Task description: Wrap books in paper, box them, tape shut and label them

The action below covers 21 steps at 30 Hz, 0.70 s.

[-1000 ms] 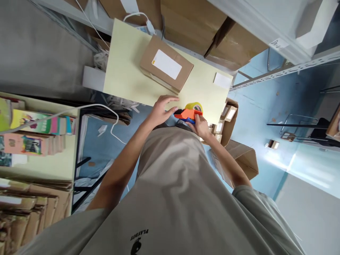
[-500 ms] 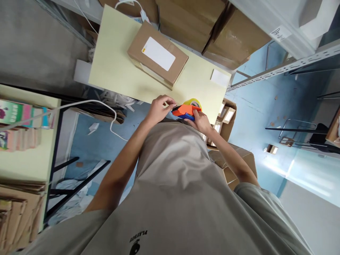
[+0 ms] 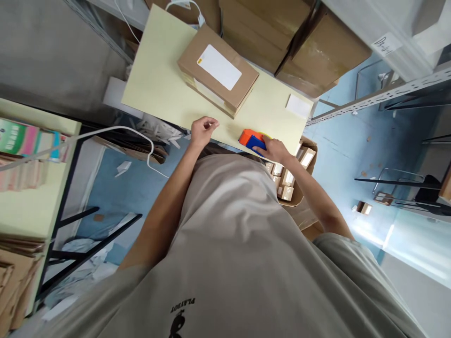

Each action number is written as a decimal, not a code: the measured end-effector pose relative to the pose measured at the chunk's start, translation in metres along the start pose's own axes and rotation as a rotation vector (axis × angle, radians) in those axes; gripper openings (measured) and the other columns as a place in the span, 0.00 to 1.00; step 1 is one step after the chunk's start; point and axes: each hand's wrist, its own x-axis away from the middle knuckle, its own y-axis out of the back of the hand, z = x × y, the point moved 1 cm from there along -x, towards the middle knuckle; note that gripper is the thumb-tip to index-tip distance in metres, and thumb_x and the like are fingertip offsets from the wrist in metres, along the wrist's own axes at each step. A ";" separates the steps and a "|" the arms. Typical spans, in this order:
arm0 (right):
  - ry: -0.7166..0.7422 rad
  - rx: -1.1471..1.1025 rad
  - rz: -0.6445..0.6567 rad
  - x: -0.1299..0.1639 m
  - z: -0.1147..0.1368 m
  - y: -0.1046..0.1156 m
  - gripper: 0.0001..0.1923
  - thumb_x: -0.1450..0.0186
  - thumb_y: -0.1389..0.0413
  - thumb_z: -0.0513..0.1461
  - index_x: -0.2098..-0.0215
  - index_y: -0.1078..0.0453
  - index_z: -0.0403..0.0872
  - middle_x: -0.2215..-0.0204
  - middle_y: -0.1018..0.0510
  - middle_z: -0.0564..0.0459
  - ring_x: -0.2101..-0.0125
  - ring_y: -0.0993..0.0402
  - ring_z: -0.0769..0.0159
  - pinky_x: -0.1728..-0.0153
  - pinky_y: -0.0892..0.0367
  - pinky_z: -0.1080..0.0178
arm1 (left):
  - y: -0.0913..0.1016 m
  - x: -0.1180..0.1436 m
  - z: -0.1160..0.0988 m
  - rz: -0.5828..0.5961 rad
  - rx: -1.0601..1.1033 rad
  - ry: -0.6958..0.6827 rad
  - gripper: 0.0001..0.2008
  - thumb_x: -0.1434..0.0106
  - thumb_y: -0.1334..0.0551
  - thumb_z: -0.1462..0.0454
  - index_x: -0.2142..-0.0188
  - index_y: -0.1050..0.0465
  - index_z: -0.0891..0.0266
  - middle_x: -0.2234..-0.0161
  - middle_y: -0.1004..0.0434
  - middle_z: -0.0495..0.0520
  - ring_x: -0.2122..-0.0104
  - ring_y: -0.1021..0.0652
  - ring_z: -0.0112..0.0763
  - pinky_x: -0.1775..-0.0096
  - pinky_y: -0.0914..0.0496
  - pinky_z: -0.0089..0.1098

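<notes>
My right hand is wrapped round an orange and blue tape dispenser, held low at the near edge of the pale yellow table. Only a sliver of the yellow tape roll shows beside my fingers. To the left, my left hand hovers over the same edge, apart from the dispenser. Its fingers are curled, with the thumb close to the fingertips; whether a small thing is pinched there I cannot make out. Beyond both hands lies a closed cardboard box with a white label on top.
A white paper slip lies near the table's right end. Large cartons stand behind. Below right is an open carton holding several small boxes. A white cable hangs at left, near another table with books.
My hands have moved apart: the left went left and slightly up, away from the dispenser's front. The right has turned the dispenser, so more blue shows and the tape roll is mostly covered.
</notes>
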 end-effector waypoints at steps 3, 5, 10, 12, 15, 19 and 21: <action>-0.065 0.020 -0.030 -0.004 -0.009 0.003 0.39 0.16 0.54 0.60 0.26 0.37 0.35 0.42 0.14 0.24 0.44 0.14 0.31 0.45 0.23 0.42 | -0.008 -0.022 0.011 -0.037 0.015 -0.003 0.16 0.32 0.25 0.49 0.64 0.19 0.58 0.63 0.14 0.55 0.63 0.20 0.36 0.60 0.27 0.34; -0.090 0.028 -0.054 -0.010 -0.010 0.003 0.40 0.16 0.56 0.60 0.26 0.38 0.34 0.41 0.15 0.22 0.43 0.15 0.30 0.43 0.23 0.40 | -0.016 -0.032 0.014 -0.064 0.018 0.011 0.14 0.31 0.25 0.51 0.63 0.19 0.58 0.61 0.14 0.55 0.62 0.19 0.36 0.57 0.25 0.35; -0.132 0.009 -0.092 -0.023 0.000 -0.004 0.38 0.15 0.57 0.58 0.26 0.40 0.34 0.39 0.16 0.22 0.42 0.16 0.30 0.42 0.23 0.40 | -0.027 -0.041 0.012 -0.138 0.103 0.088 0.11 0.32 0.23 0.55 0.61 0.18 0.57 0.57 0.15 0.56 0.55 0.18 0.39 0.47 0.23 0.36; -0.155 -0.009 -0.094 -0.026 0.003 -0.007 0.38 0.15 0.57 0.58 0.26 0.41 0.34 0.39 0.16 0.23 0.41 0.17 0.31 0.42 0.22 0.41 | -0.029 -0.041 0.009 -0.159 0.121 0.102 0.10 0.33 0.22 0.56 0.62 0.18 0.57 0.58 0.15 0.57 0.53 0.19 0.41 0.43 0.23 0.38; -0.200 -0.029 -0.085 -0.029 0.006 -0.008 0.36 0.14 0.57 0.57 0.26 0.40 0.35 0.39 0.16 0.23 0.42 0.16 0.33 0.44 0.21 0.42 | -0.032 -0.043 0.004 -0.183 0.132 0.114 0.11 0.35 0.21 0.56 0.63 0.18 0.56 0.58 0.16 0.57 0.51 0.19 0.44 0.40 0.23 0.41; -0.252 -0.040 -0.077 -0.032 0.010 -0.008 0.35 0.14 0.57 0.57 0.26 0.40 0.36 0.39 0.16 0.24 0.42 0.16 0.34 0.45 0.21 0.43 | -0.037 -0.048 -0.003 -0.156 0.162 0.128 0.14 0.34 0.21 0.52 0.62 0.19 0.55 0.55 0.15 0.60 0.47 0.20 0.47 0.37 0.24 0.43; -0.272 -0.038 -0.073 -0.034 0.011 -0.009 0.35 0.14 0.58 0.57 0.26 0.41 0.36 0.39 0.16 0.24 0.43 0.15 0.35 0.45 0.21 0.44 | -0.039 -0.048 -0.006 -0.174 0.152 0.129 0.13 0.34 0.21 0.52 0.61 0.18 0.55 0.55 0.14 0.60 0.46 0.19 0.48 0.38 0.24 0.43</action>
